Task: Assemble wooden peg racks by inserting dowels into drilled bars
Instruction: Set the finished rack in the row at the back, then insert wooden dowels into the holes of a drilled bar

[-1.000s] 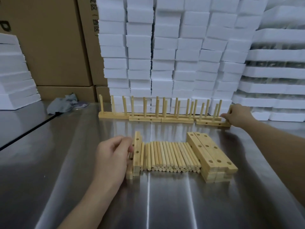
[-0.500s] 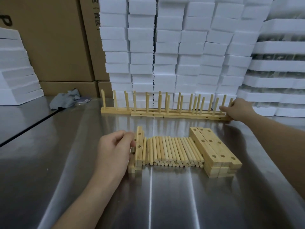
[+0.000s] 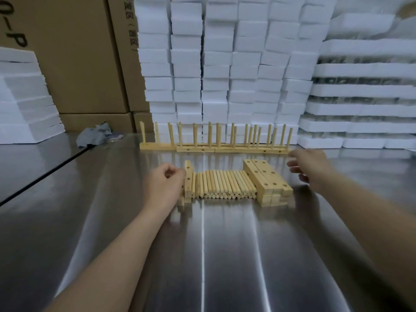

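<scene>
Several finished peg racks [image 3: 213, 147] stand in a row at the back of the steel table [image 3: 225, 255], their dowels upright. In front lies a row of loose dowels [image 3: 225, 184], with a stack of drilled bars [image 3: 266, 181] on its right. A drilled bar [image 3: 188, 180] stands on edge at the left of the dowels. My left hand [image 3: 163, 186] rests against that bar with fingers curled; whether it grips the bar is unclear. My right hand [image 3: 309, 166], blurred and with fingers spread, hovers empty between the bar stack and the right end of the racks.
White foam blocks [image 3: 225, 64] are stacked high behind the racks and at the right [image 3: 360, 104]. Cardboard boxes [image 3: 74, 59] and more foam [image 3: 24, 102] stand at the left. A grey rag [image 3: 94, 136] lies at the back left. A dark seam [image 3: 40, 176] crosses the table's left.
My right hand has let go of the rightmost rack's end and pulled back toward the bar stack, fingers spread. The left hand stays at the upright bar.
</scene>
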Action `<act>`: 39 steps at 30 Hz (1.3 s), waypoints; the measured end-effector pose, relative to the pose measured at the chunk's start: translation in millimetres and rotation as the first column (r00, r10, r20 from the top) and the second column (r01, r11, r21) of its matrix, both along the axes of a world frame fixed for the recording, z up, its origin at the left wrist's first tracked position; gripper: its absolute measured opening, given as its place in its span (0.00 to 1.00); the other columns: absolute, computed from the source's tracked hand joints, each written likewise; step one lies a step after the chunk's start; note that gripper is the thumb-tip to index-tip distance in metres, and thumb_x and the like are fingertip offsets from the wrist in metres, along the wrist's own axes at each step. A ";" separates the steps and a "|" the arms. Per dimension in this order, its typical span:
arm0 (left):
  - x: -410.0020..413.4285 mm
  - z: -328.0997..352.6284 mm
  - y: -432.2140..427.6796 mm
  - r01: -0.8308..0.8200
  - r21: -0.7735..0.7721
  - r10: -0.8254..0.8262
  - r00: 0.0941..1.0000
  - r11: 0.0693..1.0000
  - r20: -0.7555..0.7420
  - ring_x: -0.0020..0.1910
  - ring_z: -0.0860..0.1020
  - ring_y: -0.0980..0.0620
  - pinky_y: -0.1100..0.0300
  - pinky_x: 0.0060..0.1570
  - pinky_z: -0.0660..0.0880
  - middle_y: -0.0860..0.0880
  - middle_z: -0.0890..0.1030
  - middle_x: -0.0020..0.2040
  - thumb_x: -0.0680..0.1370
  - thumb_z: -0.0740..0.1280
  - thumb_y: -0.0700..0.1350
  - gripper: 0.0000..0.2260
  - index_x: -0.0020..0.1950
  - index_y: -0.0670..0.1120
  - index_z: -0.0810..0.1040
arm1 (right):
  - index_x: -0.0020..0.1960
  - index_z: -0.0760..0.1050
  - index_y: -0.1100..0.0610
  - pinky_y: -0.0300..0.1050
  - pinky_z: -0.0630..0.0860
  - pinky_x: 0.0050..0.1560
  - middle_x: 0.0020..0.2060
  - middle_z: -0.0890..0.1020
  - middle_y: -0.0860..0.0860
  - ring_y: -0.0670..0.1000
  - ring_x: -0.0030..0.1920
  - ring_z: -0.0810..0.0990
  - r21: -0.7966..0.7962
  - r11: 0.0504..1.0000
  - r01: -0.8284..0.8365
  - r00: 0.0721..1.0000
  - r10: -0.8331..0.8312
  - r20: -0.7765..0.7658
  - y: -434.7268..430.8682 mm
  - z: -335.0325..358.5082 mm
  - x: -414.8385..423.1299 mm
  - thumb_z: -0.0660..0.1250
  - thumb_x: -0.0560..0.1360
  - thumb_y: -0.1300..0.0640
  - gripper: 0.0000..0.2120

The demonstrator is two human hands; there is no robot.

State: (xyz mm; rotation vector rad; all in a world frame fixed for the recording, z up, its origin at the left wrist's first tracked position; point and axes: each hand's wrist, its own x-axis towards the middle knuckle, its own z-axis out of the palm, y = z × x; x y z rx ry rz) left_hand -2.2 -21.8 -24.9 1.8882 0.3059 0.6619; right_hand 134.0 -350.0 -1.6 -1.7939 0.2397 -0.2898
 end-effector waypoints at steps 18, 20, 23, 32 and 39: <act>-17.9 18.7 -4.2 0.050 0.105 -0.059 0.994 0.993 0.090 0.35 0.81 0.57 0.55 0.38 0.77 0.49 0.82 0.35 0.82 0.71 0.51 0.14 0.40 0.45 0.83 | 0.54 0.80 0.49 0.46 0.76 0.38 0.42 0.84 0.54 0.50 0.38 0.81 -0.069 0.990 0.122 0.907 -0.083 0.412 14.7 13.2 -77.0 0.65 0.83 0.57 0.06; -21.3 29.1 -5.6 0.190 0.014 -0.190 0.974 0.982 0.120 0.36 0.79 0.59 0.62 0.37 0.77 0.52 0.84 0.38 0.83 0.71 0.52 0.10 0.45 0.50 0.87 | 0.53 0.78 0.43 0.48 0.80 0.41 0.43 0.84 0.49 0.48 0.40 0.81 -0.093 0.993 0.071 0.826 -0.006 0.564 24.9 29.9 -90.1 0.66 0.83 0.56 0.07; -30.1 38.0 -5.9 0.345 -0.018 -0.341 0.934 0.939 0.102 0.37 0.79 0.58 0.67 0.34 0.73 0.50 0.84 0.39 0.83 0.71 0.54 0.09 0.48 0.53 0.89 | 0.68 0.69 0.32 0.39 0.78 0.48 0.55 0.78 0.37 0.41 0.49 0.79 -0.441 0.897 0.000 0.715 0.309 0.628 47.7 43.5 -114.8 0.71 0.80 0.53 0.23; -42.9 47.7 -1.1 0.450 -0.080 -0.451 0.893 0.890 0.004 0.34 0.74 0.55 0.57 0.43 0.70 0.51 0.78 0.35 0.86 0.64 0.55 0.19 0.51 0.42 0.88 | 0.63 0.82 0.51 0.50 0.73 0.59 0.54 0.81 0.46 0.49 0.55 0.74 -0.793 0.597 0.117 0.518 0.645 0.562 73.4 34.3 -129.0 0.72 0.79 0.52 0.13; -40.0 44.8 -5.2 0.258 0.064 -0.264 0.958 0.964 0.107 0.24 0.68 0.59 0.68 0.31 0.67 0.54 0.72 0.24 0.87 0.59 0.63 0.34 0.33 0.38 0.80 | 0.60 0.81 0.39 0.40 0.75 0.48 0.51 0.83 0.36 0.42 0.53 0.80 -0.681 0.640 -0.355 0.597 0.716 0.362 77.0 32.5 -126.0 0.63 0.85 0.45 0.09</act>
